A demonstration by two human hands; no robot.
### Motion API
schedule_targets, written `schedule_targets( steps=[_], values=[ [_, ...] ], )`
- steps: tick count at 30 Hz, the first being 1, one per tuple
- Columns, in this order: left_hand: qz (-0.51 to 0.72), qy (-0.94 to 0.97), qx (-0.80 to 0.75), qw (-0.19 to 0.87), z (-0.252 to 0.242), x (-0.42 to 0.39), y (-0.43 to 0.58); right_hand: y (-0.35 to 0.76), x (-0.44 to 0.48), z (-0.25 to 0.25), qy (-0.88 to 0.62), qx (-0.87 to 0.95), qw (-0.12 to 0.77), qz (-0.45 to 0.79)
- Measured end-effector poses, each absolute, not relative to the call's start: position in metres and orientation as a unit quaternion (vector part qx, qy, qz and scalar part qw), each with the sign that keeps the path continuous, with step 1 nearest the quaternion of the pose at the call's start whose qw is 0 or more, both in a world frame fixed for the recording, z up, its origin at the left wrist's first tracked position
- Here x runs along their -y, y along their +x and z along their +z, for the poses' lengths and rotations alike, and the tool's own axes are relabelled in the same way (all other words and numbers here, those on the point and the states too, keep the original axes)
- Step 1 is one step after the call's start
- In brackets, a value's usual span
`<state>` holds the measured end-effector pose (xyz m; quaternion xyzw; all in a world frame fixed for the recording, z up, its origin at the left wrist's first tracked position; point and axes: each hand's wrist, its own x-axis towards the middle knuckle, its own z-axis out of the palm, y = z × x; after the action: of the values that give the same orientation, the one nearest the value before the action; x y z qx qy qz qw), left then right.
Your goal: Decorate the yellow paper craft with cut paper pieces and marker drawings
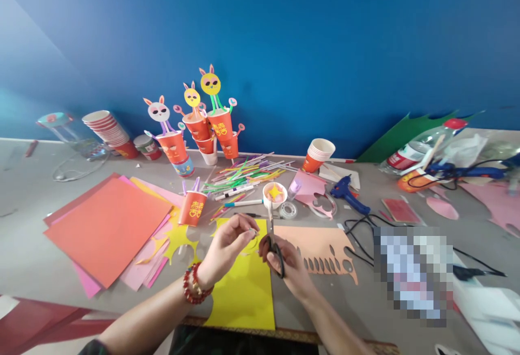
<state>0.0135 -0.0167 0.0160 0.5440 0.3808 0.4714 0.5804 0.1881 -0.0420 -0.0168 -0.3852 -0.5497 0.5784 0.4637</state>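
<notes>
Rising behind everything, a smooth blue wall meets a matte grey desk. Taking the person's two hands as the centre of the dial, a fanned pile of flat orange and pink sheets with pointed corners lies at nine o'clock. A bright yellow sheet lies partly beneath the hands and runs out to six o'clock. At three o'clock is a peach sheet, its lower part pierced by a row of slim, leaf-shaped holes.

At eleven o'clock stand three rabbit figures with flat, round faces and pointed ears, on thin stems rising from red paper cups. A clear plastic bottle with a red cap leans at two o'clock, and nearer in that direction lies a blue glue gun.

The left hand, with glossy red beads at its wrist, has its fingers drawn narrow, pinching a small pale piece too tiny to identify. The right hand has its fingers wrapped around the black handles of metal scissors, the slim blades pointing to twelve o'clock. Just past their tips sits a round white cup of paper cutouts; beside it, slightly toward one o'clock, lies a ring-shaped tape roll.
</notes>
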Motion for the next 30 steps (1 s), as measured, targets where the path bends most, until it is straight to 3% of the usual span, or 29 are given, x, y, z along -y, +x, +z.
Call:
schedule_targets(
  steps=[7,30],
  values=[
    [0.517,0.471,-0.373,0.610,0.012,0.017,0.021,0.180,0.047,-0.016,-0.351,0.578,0.407,0.614],
    [0.565,0.405,-0.355,0.626,0.006,0.020,0.029,0.176,0.044,-0.028,-0.352,0.618,0.423,0.562]
  ],
)
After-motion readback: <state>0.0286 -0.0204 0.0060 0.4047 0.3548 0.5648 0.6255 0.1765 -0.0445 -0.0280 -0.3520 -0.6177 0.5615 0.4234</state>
